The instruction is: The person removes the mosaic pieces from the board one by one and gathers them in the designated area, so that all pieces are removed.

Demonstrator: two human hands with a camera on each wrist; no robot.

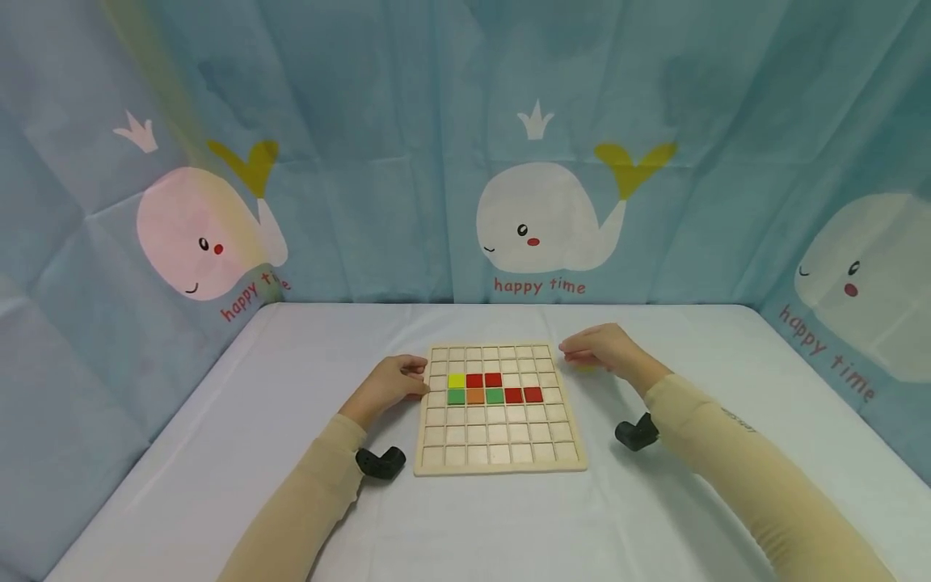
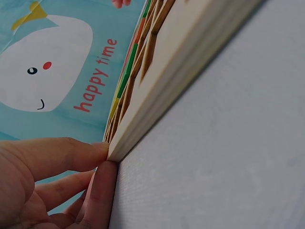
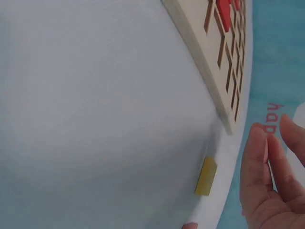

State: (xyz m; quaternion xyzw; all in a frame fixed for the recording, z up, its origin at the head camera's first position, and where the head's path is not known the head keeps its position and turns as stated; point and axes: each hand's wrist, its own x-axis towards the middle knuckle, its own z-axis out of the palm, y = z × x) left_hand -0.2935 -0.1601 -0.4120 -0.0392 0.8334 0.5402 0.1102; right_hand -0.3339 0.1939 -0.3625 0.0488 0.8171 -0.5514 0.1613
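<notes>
We seem midway through filling the board (image 1: 508, 433), 8 tiles (image 1: 476, 396) in, our left hand (image 1: 388, 382) pinching its left edge. Right of it, our right hand (image 1: 607, 347) hangs loose, visibly gripping nothing, near a yellow tile (image 3: 206, 176) that probably wants picking up.

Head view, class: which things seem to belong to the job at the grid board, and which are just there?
Likely part of the job:
- grid board
- coloured tiles on it
- loose yellow tile
- left hand, pinching the board's edge
- right hand, holding no visible tile

Likely just there:
- whale-print curtain
- white tablecloth
</notes>
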